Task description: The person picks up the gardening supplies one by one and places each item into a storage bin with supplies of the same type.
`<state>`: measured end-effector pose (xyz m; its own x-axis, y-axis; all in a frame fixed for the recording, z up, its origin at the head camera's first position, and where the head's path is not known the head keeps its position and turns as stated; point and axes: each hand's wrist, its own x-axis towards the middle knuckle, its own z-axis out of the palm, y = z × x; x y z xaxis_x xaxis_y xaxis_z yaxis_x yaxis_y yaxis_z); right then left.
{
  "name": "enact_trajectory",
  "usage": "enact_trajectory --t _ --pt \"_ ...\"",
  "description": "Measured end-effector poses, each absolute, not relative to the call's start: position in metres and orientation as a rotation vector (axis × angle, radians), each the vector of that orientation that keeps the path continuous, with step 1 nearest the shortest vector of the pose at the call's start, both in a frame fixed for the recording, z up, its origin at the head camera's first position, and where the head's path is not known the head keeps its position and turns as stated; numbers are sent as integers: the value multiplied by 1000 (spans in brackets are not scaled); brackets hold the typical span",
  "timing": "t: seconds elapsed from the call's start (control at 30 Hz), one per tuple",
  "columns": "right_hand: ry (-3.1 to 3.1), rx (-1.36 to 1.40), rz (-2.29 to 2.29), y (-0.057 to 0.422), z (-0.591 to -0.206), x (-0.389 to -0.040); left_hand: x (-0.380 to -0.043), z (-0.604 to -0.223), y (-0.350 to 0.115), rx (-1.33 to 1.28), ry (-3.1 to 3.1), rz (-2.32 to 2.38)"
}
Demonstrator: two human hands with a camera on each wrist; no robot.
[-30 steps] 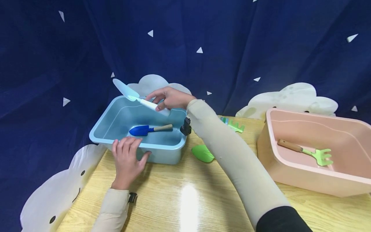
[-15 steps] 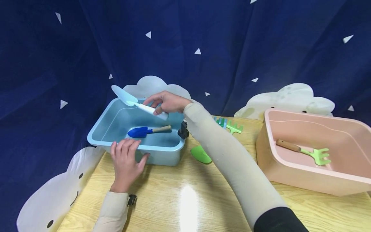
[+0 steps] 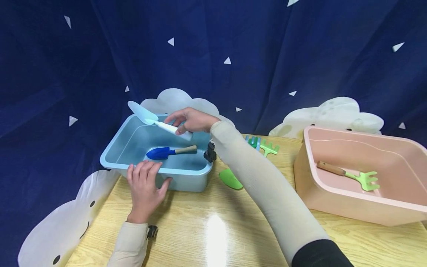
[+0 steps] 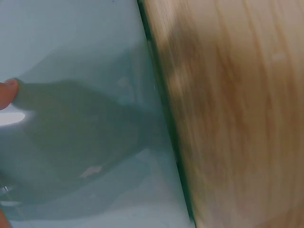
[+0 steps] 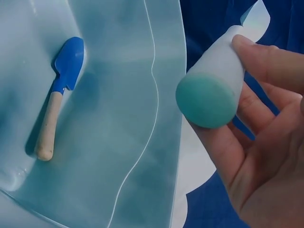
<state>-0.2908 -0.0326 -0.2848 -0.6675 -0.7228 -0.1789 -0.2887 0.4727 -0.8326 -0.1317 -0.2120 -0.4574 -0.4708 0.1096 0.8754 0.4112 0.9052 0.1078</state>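
Note:
My right hand (image 3: 195,120) pinches the white handle (image 3: 173,129) of a light-blue hand trowel (image 3: 142,112) above the blue tub (image 3: 180,180). Its blade points to the far left, over the tub's back rim. In the right wrist view the handle's rounded turquoise end (image 5: 206,100) faces the camera. My left hand (image 3: 146,189) grips the tub's near rim, fingers over the edge and thumb (image 4: 7,92) against the outer wall. Inside the tub lies a small blue trowel (image 3: 161,152) with a wooden handle.
A pink tub (image 3: 360,205) stands at the right, holding a green hand rake (image 3: 367,180) with a wooden handle. On the table (image 3: 186,230) between the tubs lie a green blade (image 3: 230,179) and several rake heads (image 3: 268,147), partly hidden by my right sleeve. A dark blue curtain (image 3: 200,44) hangs behind.
My right hand has lowered a little with the light-blue trowel, bringing its blade closer to the tub's back rim. The left hand stays on the near rim.

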Motion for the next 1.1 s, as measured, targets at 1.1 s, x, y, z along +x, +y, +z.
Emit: enact_trajectory --t 1.1 --pt "2502 -933 -1065 32 -267 -286 -135 -457 -212 -381 -2039 -391"
